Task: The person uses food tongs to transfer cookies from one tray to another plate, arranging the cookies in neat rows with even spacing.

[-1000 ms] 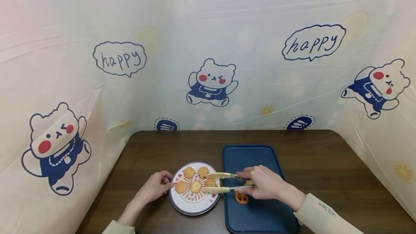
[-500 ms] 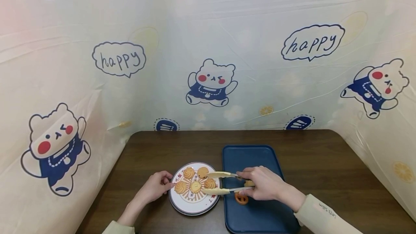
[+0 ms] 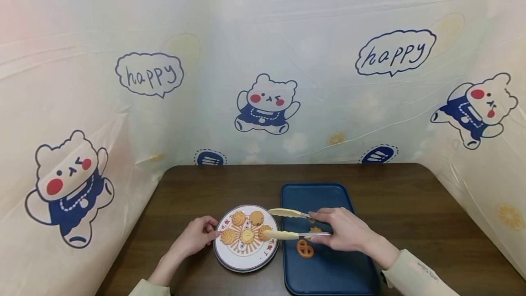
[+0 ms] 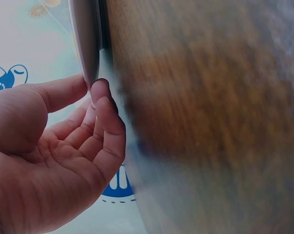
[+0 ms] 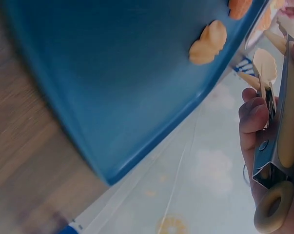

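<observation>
My left hand [image 3: 200,235] pinches the left rim of a white patterned plate [image 3: 246,263]; in the left wrist view the thumb and fingertips meet on the rim [image 4: 88,44]. Several butter cookies, some swirled like this one [image 3: 228,236], lie on the plate. In my right hand [image 3: 344,229] is a pair of tongs [image 3: 289,235] with pale yellow tips. The tong arms are spread, with nothing gripped between them. Their tips reach over the plate's right edge, and the lower one partly covers a swirled cookie [image 3: 263,230]. The right wrist view shows the tongs' yellow ring [image 5: 273,207].
A blue rectangular tray [image 3: 328,273] lies right of the plate, beneath the right hand. On it are a pretzel [image 3: 305,249] and a cookie [image 3: 315,229], partly hidden by the tongs and hand. The brown table [image 3: 394,195] meets a printed cloth backdrop [image 3: 328,104].
The tongs have moved right, away from the plate's middle, and their arms have spread wider. My right hand has shifted right with them. The left hand and plate have stayed still.
</observation>
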The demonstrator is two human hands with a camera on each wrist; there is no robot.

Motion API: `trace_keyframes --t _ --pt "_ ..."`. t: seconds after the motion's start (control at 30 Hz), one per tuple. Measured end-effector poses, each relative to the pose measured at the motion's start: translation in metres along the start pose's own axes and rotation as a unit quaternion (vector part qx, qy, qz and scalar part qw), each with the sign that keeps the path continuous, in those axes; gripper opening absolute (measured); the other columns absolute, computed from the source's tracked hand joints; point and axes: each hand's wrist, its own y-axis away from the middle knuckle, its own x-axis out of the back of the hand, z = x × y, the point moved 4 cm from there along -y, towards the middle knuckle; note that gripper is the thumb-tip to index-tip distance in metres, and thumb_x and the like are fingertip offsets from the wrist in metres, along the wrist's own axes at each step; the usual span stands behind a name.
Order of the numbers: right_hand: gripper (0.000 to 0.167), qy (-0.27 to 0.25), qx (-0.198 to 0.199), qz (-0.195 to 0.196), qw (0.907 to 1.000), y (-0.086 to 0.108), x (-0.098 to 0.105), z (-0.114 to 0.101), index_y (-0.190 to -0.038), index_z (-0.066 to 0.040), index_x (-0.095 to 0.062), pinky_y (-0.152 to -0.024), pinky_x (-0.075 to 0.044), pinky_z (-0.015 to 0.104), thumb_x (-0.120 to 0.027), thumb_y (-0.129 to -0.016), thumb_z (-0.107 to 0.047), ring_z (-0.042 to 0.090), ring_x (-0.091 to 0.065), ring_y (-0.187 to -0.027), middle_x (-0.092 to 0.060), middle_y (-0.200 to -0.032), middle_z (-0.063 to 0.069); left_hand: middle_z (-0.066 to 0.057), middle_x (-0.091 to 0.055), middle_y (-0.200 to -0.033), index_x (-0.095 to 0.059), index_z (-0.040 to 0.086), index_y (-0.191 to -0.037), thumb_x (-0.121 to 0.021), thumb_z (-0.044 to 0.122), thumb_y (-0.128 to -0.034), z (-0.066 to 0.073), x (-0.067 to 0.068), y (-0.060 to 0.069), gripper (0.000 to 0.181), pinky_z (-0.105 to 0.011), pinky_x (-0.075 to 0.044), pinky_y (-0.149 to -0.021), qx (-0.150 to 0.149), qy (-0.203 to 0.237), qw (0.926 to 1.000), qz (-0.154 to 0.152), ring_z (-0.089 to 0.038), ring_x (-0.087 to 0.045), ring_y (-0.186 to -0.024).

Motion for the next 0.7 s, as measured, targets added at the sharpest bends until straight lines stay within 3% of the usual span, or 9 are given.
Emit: trace_keyframes --t 0.17,0.4,0.7 --pt "0.06 -0.007 -0.019 0.013 0.9997 0.012 0.008 0.011 -0.128 -0.005 -0.067 -0.064 -0.052 0.027 -0.075 -0.087 -0.047 0.005 -0.061 -0.074 -0.071 -0.112 0.005 -0.005 -0.056 -0.076 -0.065 0.0 -0.107 -0.073 0.006 -0.0901 0.001 0.001 0.001 0.019 -0.031 -0.043 -0.053 -0.001 0.001 1.0 0.0 -0.019 -0.056 -0.062" --pt "0.06 -0.056 -0.061 0.008 0.9966 0.039 0.015 0.029 -0.131 -0.006 -0.065 -0.05 -0.042 0.02 -0.074 -0.088 -0.047 -0.002 -0.047 -0.055 -0.069 -0.117 0.006 -0.005 -0.056 -0.077 -0.065 0.0 -0.108 -0.073 0.007 -0.0905 0.002 0.002 0.002 0.02 -0.031 -0.044 -0.053 0.002 0.001 1.0 -0.002 -0.019 -0.055 -0.062" --pt "0.058 -0.043 -0.07 0.028 0.9963 0.073 0.016 0.045 -0.128 -0.007 -0.067 -0.049 -0.039 0.019 -0.072 -0.088 -0.05 -0.002 -0.044 -0.054 -0.069 -0.111 0.002 -0.005 -0.055 -0.076 -0.065 0.001 -0.107 -0.072 0.006 -0.0908 0.0 0.0 0.001 0.018 -0.031 -0.044 -0.052 0.002 0.003 1.0 -0.003 -0.018 -0.055 -0.062"
